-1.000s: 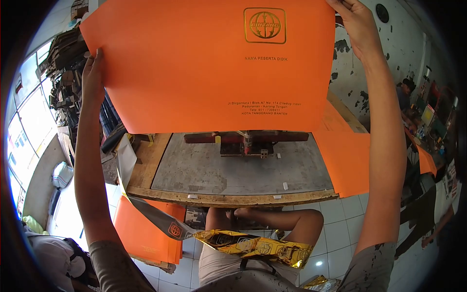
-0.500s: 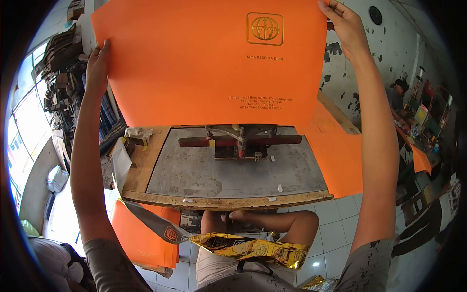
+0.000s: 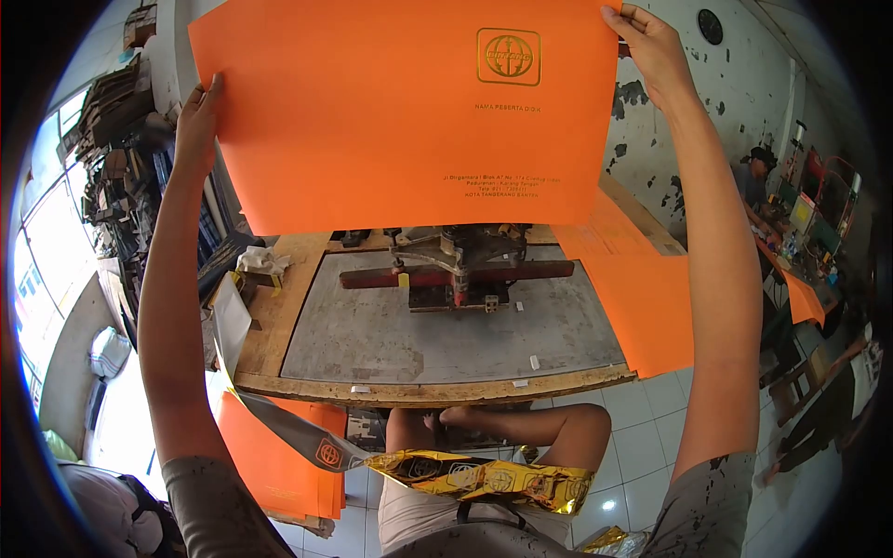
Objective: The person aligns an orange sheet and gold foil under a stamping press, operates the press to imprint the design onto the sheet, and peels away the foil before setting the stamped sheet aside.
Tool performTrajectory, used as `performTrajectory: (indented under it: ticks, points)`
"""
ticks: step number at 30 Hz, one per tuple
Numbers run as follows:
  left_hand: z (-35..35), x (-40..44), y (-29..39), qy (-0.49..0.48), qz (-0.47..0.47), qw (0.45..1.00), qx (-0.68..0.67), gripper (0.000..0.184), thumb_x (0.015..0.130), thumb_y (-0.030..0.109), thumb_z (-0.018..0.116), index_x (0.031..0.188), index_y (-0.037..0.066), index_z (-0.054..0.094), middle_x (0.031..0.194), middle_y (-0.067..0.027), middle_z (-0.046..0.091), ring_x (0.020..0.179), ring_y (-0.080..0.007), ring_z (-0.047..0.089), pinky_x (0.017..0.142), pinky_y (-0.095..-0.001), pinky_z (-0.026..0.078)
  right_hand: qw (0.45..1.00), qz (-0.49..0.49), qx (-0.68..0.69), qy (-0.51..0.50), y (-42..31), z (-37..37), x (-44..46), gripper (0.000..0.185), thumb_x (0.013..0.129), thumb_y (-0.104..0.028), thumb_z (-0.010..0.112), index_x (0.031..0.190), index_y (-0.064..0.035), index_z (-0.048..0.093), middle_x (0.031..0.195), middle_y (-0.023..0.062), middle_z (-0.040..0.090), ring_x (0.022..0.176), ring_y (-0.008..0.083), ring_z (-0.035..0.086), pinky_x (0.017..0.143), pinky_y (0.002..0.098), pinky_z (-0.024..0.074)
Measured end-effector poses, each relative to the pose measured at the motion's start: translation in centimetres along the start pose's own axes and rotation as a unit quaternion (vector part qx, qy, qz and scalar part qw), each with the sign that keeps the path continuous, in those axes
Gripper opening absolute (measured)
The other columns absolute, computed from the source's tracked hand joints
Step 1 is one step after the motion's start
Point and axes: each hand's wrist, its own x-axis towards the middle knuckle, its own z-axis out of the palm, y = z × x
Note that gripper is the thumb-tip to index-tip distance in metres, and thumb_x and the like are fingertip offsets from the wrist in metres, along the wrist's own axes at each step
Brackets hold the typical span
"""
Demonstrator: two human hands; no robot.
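A large orange sheet (image 3: pixel 372 121) with a gold emblem and printed text is held up in front of me. My left hand (image 3: pixel 198 121) pinches its left edge, and my right hand (image 3: pixel 651 46) grips its upper right corner. Below the sheet, a metal press head with a dark red bar (image 3: pixel 372 278) stands over the grey plate (image 3: pixel 372 339) of a wooden-edged table. Used gold foil (image 3: pixel 484 474) lies across my lap, joined to a strip that hangs from the table's left side.
More orange sheets (image 3: pixel 651 307) lie at the table's right, and another stack (image 3: pixel 270 456) sits low on the left. Crumpled white material (image 3: pixel 263 262) rests at the table's left. Near a cluttered bench at the right is a person (image 3: pixel 755 181); another stands lower right.
The sheet has shifted slightly, its left edge toward the right and its lower edge upward, with both hands still on it. More of the press head shows beneath it.
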Motion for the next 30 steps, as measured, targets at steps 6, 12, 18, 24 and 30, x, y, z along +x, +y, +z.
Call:
performTrajectory:
  ticks: [6, 12, 18, 24, 30]
  points:
    - [-0.5, 0.9, -1.2, -0.014, -0.002, 1.0, -0.004, 0.047, 0.102, 0.043, 0.065, 0.128, 0.004, 0.064, 0.117, -0.0034, 0.071, 0.107, -0.0099, 0.067, 0.094, -0.0266, 0.05, 0.999, 0.012, -0.036, 0.019, -1.1, 0.3, -0.4, 0.017, 0.104, -0.019, 0.064, 0.107, -0.0038, 0.072, 0.087, -0.0003, 0.07, 0.071, 0.0078, 0.059, 0.063, 0.0253, 0.0482]
    - [-0.6, 1.3, -1.8, -0.001, -0.009, 1.0, 0.005, 0.049, 0.101, 0.044, 0.066, 0.13, 0.004, 0.063, 0.119, -0.0041, 0.071, 0.11, -0.0104, 0.065, 0.096, -0.027, 0.049, 0.996, 0.028, -0.078, 0.03, -2.0, 0.3, -0.7, 0.017, 0.104, -0.02, 0.064, 0.107, -0.006, 0.073, 0.086, -0.0006, 0.07, 0.069, 0.0072, 0.059, 0.061, 0.025, 0.0465]
    - [-0.5, 1.0, -1.7, -0.012, -0.005, 1.0, -0.01, 0.051, 0.1, 0.045, 0.067, 0.13, 0.004, 0.063, 0.121, -0.0042, 0.07, 0.112, -0.011, 0.065, 0.098, -0.0276, 0.048, 0.997, 0.016, -0.072, 0.027, -2.1, 0.1, -0.6, 0.017, 0.104, -0.019, 0.063, 0.106, -0.0054, 0.073, 0.085, -0.0014, 0.07, 0.069, 0.0072, 0.058, 0.06, 0.025, 0.0461]
    - [-0.4, 0.8, -1.9, -0.012, -0.001, 1.0, -0.028, 0.05, 0.101, 0.044, 0.067, 0.13, 0.004, 0.062, 0.121, -0.0036, 0.071, 0.112, -0.0103, 0.065, 0.098, -0.0273, 0.048, 0.999, -0.002, -0.046, -0.002, -1.1, -0.7, 0.0, 0.017, 0.104, -0.018, 0.063, 0.105, -0.0037, 0.072, 0.086, -0.0002, 0.07, 0.072, 0.0085, 0.06, 0.066, 0.0267, 0.0496]
    - [-0.3, 0.0, -1.4, -0.009, 0.008, 0.999, -0.035, 0.049, 0.101, 0.042, 0.066, 0.13, 0.003, 0.062, 0.12, -0.0033, 0.071, 0.112, -0.0101, 0.065, 0.097, -0.0261, 0.048, 0.999, -0.006, -0.034, 0.008, -1.7, -0.6, -0.5, 0.017, 0.104, -0.018, 0.064, 0.106, -0.0024, 0.072, 0.088, 0.0018, 0.07, 0.076, 0.0101, 0.061, 0.071, 0.0274, 0.0514]
